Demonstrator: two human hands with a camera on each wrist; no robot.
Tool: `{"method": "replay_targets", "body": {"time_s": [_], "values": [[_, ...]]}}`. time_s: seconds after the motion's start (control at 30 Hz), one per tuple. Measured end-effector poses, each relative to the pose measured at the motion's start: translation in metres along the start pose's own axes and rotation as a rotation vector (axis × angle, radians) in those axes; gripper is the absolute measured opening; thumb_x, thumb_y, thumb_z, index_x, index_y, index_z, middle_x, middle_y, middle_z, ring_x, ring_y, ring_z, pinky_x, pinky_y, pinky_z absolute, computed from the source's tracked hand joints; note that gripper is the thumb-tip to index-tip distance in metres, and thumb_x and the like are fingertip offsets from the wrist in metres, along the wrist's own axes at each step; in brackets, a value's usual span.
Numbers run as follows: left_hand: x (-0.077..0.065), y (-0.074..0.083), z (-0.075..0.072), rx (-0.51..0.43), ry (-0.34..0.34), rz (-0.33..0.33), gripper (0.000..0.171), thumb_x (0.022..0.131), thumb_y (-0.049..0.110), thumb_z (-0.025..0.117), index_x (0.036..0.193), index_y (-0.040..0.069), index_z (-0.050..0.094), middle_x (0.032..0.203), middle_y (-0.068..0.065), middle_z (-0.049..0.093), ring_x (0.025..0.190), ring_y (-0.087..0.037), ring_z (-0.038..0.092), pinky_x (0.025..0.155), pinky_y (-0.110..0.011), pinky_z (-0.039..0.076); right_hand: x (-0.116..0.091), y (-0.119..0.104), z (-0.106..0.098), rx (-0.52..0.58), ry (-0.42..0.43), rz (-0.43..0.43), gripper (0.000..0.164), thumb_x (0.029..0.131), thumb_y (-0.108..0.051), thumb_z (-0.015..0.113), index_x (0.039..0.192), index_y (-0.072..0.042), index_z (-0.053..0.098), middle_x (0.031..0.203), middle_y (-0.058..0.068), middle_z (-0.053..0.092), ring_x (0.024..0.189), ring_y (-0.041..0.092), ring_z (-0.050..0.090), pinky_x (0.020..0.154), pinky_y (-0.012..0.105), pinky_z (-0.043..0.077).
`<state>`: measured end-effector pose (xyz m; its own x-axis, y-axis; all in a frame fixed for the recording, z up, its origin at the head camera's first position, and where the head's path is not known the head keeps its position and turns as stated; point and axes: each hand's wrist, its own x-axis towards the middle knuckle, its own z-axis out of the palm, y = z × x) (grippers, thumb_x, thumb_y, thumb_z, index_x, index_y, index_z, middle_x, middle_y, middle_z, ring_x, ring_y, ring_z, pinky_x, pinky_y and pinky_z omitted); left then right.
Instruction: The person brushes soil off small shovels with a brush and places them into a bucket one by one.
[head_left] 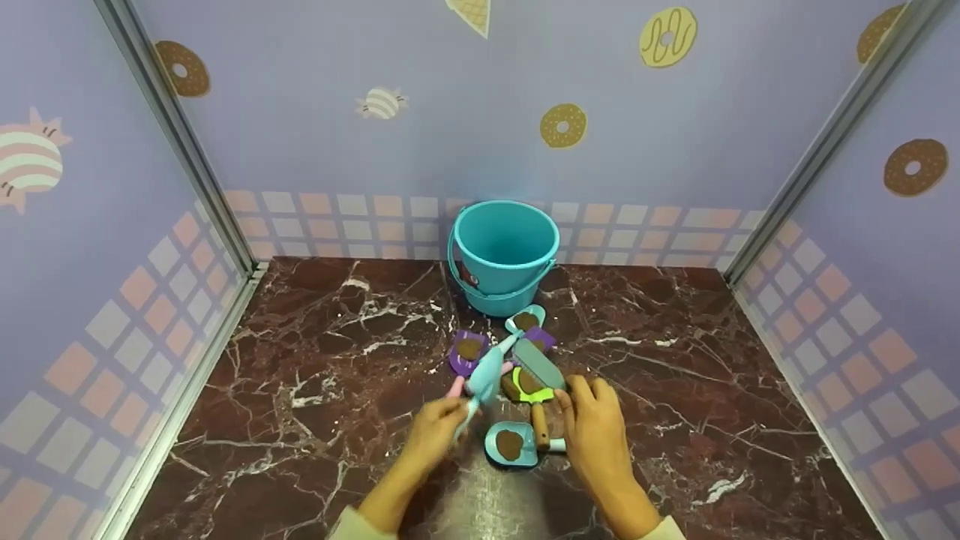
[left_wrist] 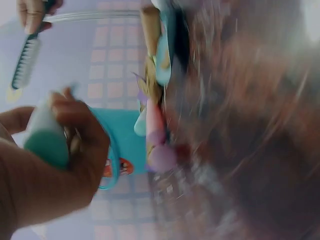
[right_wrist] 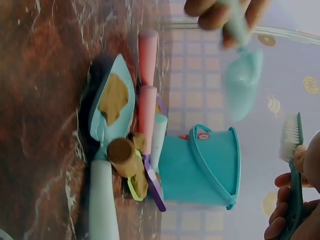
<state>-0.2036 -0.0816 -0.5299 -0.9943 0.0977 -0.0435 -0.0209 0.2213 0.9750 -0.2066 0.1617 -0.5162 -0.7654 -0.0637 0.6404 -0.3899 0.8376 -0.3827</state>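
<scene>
In the head view my left hand (head_left: 435, 429) grips the handle of a light blue toy shovel (head_left: 486, 373), raised off the tabletop and blurred. My right hand (head_left: 598, 426) holds a green brush (head_left: 541, 365); its white bristles (right_wrist: 290, 137) show in the right wrist view. Brush and shovel are apart. Beneath them lie more toy shovels with brown stuff on their blades: a blue one (head_left: 511, 444) nearest me, a lime green one (head_left: 546, 394) with a brown handle, a purple one (head_left: 460, 366), another purple one (head_left: 546, 337) and a blue one (head_left: 537, 313) farther back.
A turquoise bucket (head_left: 495, 281) stands upright behind the shovels, close to the back wall, its handle hanging down. Pink handles (right_wrist: 147, 112) lie among the shovels. Patterned lilac panels enclose the dark red marbled tabletop (head_left: 337, 420) at the back and both sides.
</scene>
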Motion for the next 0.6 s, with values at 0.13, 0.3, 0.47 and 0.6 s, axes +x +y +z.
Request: {"method": "replay_targets", "body": {"time_s": [0.13,0.3,0.47,0.6], "values": [[0.027,0.021,-0.004,0.559,0.220,0.114,0.018,0.096,0.021,0.061,0.101,0.010,0.073,0.074,-0.002,0.059,0.065,-0.020,0.056,0.058,-0.038,0.047,-0.005,-0.003,0.000,-0.007,-0.011,-0.004,0.016,0.094,-0.020,0.071,0.102,-0.007,0.065,0.079,0.003,0.045,0.069,0.016,0.041,0.059,0.034,0.041],[0.073,0.051,-0.014,0.872,0.370,0.262,0.015,0.097,0.021,0.063,0.105,0.009,0.068,0.092,-0.007,0.062,0.081,-0.028,0.062,0.067,-0.045,0.053,-0.009,-0.006,0.000,-0.010,-0.055,0.035,0.017,0.096,-0.024,0.069,0.104,-0.009,0.066,0.080,0.000,0.045,0.070,0.014,0.039,0.060,0.032,0.040],[0.120,0.071,-0.017,1.059,0.478,0.385,0.020,0.098,0.022,0.065,0.109,0.005,0.067,0.096,-0.011,0.064,0.083,-0.032,0.064,0.061,-0.048,0.055,-0.014,-0.007,0.000,-0.011,-0.086,0.052,0.019,0.097,-0.026,0.068,0.106,-0.010,0.067,0.080,-0.001,0.045,0.070,0.013,0.039,0.060,0.031,0.040],[0.150,0.087,-0.014,1.163,0.452,0.375,0.017,0.100,0.014,0.058,0.109,0.004,0.068,0.098,-0.014,0.066,0.085,-0.033,0.065,0.063,-0.049,0.056,-0.016,-0.007,0.001,-0.008,-0.095,0.044,0.018,0.096,-0.026,0.069,0.105,-0.010,0.067,0.080,-0.001,0.045,0.071,0.014,0.040,0.061,0.031,0.040]]}}
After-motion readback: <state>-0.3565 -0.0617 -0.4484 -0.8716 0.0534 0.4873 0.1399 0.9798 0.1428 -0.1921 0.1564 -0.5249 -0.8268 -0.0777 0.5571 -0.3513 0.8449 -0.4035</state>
